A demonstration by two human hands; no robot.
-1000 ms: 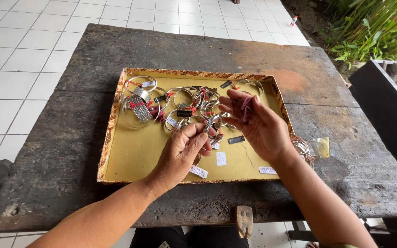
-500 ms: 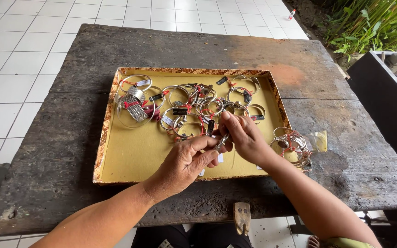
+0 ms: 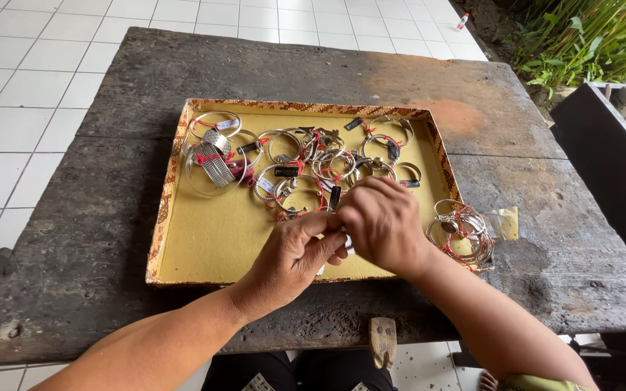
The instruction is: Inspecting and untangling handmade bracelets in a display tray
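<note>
A shallow yellow tray (image 3: 204, 239) with a patterned rim lies on a dark wooden table (image 3: 110, 181). Several silver bangles (image 3: 306, 163) with red threads and small tags are spread across its far half. My left hand (image 3: 291, 257) and my right hand (image 3: 382, 224) meet over the tray's near right part. Both pinch a small silver piece (image 3: 345, 242) between their fingertips; most of it is hidden by the fingers. A small heap of silver bangles (image 3: 461, 232) sits on the table just right of the tray.
White floor tiles (image 3: 30, 80) surround the table. Green plants (image 3: 588, 36) grow at the far right, with a dark box (image 3: 610, 166) below them. A small wooden handle (image 3: 382, 340) sticks up at the table's near edge.
My right hand has come down from the tray's middle toward the near right corner. Both hands have closed together on the small silver piece.
</note>
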